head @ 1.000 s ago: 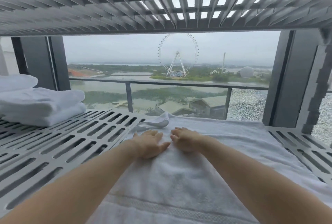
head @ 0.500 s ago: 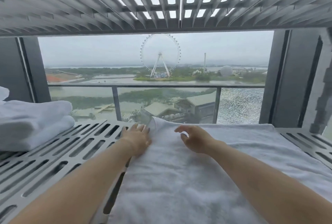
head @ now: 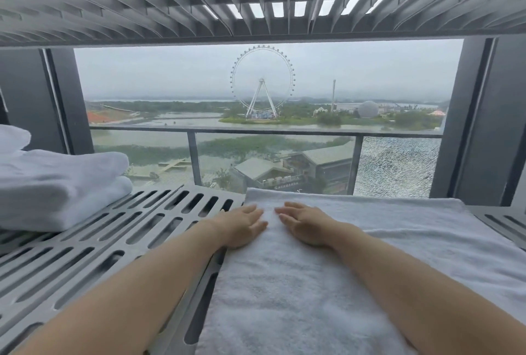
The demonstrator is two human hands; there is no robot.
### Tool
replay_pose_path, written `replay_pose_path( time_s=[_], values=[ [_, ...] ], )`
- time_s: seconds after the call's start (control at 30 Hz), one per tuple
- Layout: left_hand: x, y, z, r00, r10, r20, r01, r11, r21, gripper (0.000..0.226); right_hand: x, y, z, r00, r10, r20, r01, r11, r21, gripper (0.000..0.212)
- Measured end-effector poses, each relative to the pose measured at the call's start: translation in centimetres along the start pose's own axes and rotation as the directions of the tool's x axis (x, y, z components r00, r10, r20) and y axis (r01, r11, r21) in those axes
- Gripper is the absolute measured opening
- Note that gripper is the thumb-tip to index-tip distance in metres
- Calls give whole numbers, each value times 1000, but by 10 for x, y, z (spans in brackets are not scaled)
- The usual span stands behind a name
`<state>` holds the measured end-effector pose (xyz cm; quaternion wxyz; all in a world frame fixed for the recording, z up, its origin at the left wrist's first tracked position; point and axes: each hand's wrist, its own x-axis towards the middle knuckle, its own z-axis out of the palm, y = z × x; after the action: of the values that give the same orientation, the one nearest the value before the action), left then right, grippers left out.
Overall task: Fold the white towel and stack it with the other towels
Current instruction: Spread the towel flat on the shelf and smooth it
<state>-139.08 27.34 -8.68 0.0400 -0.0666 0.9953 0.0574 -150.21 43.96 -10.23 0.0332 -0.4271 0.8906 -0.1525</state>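
The slatted shelf (head: pixel 119 243) fills the lower view — grey metal or plastic, cut through with long rounded slots, with another slatted panel overhead. On its right half lies the towel (head: pixel 299 283), white terry with a fine looped nap, soft and thick. It looks partly folded: a doubled layer runs from the near edge toward the window, its left edge straight and its far left corner squared off, while a single layer spreads out lower to the right. By my reading the first fold is made and is being smoothed; at least one more fold is left, and then the move to the stack.

The stack (head: pixel 57 184) sits at the far left of the shelf, well apart from the towel — two or three plump white folded towels with rounded edges.

The left hand (head: pixel 242 225) lies flat on the towel near its left edge, fingers straight and open, clamped on nothing. The right hand (head: pixel 306 222) rests just beside it, palm down, fingers likewise spread, pressing the cloth without gripping it.
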Motion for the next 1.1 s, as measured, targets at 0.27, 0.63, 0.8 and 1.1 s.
replay_pose_path(
  time_s=[0.27,0.63,0.8,1.1],
  values=[
    [3,41,-4,996,23,-90,-20,999,38,56,-53,65,-29,986,164,-40,-165,986,-23,49],
    [42,144,27,996,72,-61,-73,997,-5,58,-134,157,-60,954,297,33,-283,935,-213,56],
    [35,150,25,992,48,-116,-39,996,78,58,-147,171,-69,960,278,22,-269,944,-194,59],
    [-13,173,32,1000,23,-22,-22,999,23,60,-156,150,-65,957,268,113,-235,942,-241,70]
  ],
)
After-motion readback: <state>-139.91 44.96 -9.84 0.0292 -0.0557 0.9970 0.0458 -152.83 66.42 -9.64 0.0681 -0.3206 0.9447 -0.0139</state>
